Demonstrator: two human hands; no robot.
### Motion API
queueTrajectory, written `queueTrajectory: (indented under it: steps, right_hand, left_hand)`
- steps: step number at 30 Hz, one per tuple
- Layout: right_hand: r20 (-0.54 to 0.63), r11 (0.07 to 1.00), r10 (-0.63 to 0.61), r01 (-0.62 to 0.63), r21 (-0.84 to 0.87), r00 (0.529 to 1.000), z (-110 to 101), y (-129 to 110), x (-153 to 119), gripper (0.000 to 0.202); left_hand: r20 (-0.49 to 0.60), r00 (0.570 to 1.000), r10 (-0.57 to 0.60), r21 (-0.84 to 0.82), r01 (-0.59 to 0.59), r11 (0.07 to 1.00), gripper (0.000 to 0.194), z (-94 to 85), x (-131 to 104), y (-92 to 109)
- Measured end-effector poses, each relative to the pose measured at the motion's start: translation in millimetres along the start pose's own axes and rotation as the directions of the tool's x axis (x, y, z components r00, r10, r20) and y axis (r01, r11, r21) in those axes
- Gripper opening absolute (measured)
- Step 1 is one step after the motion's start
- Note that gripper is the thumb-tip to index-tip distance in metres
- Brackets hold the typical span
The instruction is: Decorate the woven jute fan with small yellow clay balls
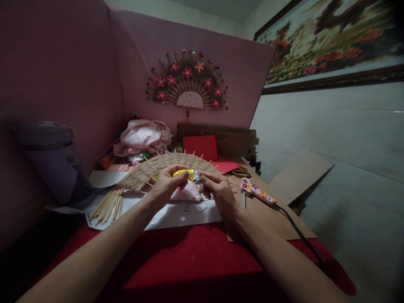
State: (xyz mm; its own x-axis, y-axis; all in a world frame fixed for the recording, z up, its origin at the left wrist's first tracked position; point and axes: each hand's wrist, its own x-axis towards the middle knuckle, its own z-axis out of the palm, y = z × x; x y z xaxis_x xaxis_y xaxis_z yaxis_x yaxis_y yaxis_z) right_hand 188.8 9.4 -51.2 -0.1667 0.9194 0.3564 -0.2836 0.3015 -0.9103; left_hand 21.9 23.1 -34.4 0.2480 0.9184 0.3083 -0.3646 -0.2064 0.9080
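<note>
Left fingers [178,181] and right fingers [210,177] are pinching a small, oblong, yellow packet in clear plastic [188,173] between them, probably light, soft and slippery, best held by its ends.

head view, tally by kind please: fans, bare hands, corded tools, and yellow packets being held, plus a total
Fans: 2 (the woven fan on the table and the flowered fan on the pink panel)
Bare hands: 2 (left hand, right hand)
Corded tools: 1 (the flower-patterned tool)
Held yellow packets: 1 (the yellow packet)
Total: 6
</note>
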Motion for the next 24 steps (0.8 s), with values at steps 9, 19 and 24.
queueTrajectory:
  steps: [9,19,24]
  right_hand:
    - [0.075,0.994,-0.032,0.040,-0.097,0.997,5.6,-0.2,-0.8,0.025]
    - [0.075,0.994,-0.021,0.029,-0.104,0.997,6.0,-0.3,0.2,0.021]
    - [0.028,0.916,-0.212,0.209,-0.343,0.977,5.4,-1.0,0.9,0.016]
  left_hand:
    - [-0.007,1.000,0.022,0.058,-0.022,0.998,0.024,-0.7,-1.5,0.9]
    - [-0.059,0.991,0.116,0.160,-0.106,0.981,0.020,-3.7,-0.8,-1.2]
    - [-0.083,0.987,0.137,0.196,-0.119,0.973,0.021,-2.6,-1.8,-1.4]
